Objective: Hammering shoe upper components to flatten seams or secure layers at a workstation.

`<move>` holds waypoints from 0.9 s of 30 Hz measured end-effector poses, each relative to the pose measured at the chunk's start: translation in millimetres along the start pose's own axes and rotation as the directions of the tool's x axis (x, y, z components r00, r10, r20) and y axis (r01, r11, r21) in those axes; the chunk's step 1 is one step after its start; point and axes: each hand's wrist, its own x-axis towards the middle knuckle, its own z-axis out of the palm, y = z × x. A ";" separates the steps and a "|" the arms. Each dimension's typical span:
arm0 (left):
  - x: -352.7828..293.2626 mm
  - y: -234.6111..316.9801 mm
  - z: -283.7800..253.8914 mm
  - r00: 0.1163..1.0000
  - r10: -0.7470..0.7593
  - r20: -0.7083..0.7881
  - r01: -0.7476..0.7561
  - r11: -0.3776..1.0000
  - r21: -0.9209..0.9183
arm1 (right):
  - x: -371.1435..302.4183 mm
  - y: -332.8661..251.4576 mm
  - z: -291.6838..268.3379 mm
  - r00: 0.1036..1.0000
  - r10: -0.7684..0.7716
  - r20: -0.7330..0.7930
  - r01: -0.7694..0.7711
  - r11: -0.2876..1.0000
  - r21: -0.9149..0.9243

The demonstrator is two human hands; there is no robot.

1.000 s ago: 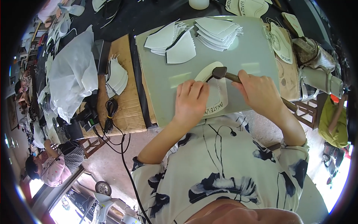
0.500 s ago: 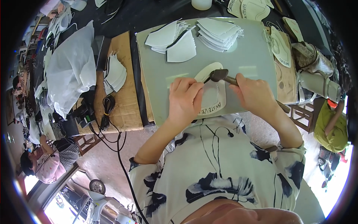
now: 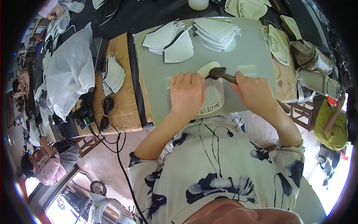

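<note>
My right hand [image 3: 257,93] is wrapped round the wooden handle of a hammer [image 3: 217,73]. Its dark metal head rests on or just above the upper part of a cream, rounded template [image 3: 217,98] with handwriting along its near edge. Close to the hammer head, on the left side of the template, is my left hand [image 3: 186,93]. The left fingers are bent and pressed together; whatever they hold is hidden under them. Beyond both hands lie two stacks of white curved pieces, one with dark edging [image 3: 179,46] and one plain [image 3: 217,33], on a grey-green work board [image 3: 153,80].
A cardboard sheet [image 3: 115,115] on the left carries more white pieces [image 3: 113,75] and a bundled black cable [image 3: 107,108]. Beside it lies a white plastic bag [image 3: 71,71]. More cream templates [image 3: 278,44] and wrapped rolls [image 3: 317,82] are at the right. Other people sit at both sides.
My left hand has turned slightly, with its fingers closer together and its thumb less visible. The hammer head has tilted a little and stays near the left fingertips.
</note>
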 end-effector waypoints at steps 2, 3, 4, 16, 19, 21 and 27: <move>-2.3 -1.1 -2.4 1.000 0.019 -0.008 -0.019 0.999 -0.040 | -0.3 -1.8 -3.7 0.998 0.026 0.049 -0.027 1.000 0.013; -2.1 -3.6 -4.8 0.999 0.046 -0.019 -0.047 0.996 -0.073 | 0.6 -2.4 -5.4 0.995 0.053 0.088 -0.055 0.998 0.028; -3.4 -5.1 -6.7 0.999 0.048 -0.017 -0.049 0.996 -0.072 | 1.1 -1.9 -5.7 0.995 0.054 0.087 -0.057 0.998 0.030; -15.9 -7.1 -10.7 0.946 0.323 -0.026 -0.323 0.946 0.019 | -3.4 -12.5 -10.3 0.997 -0.070 -0.041 0.071 0.997 0.026; -19.2 -6.7 -12.2 0.951 0.310 -0.003 -0.310 0.951 0.005 | -3.2 -13.6 -13.9 0.999 -0.036 0.012 0.036 0.999 -0.018; -16.8 -7.2 -9.9 0.944 0.327 -0.051 -0.327 0.945 0.023 | -3.4 -18.2 -19.9 0.995 -0.016 -0.097 0.020 0.999 0.046; -19.9 -10.5 -10.3 0.996 0.085 -0.040 -0.094 0.948 -0.304 | 1.5 -4.8 -3.6 0.999 0.027 0.047 -0.026 1.000 -0.017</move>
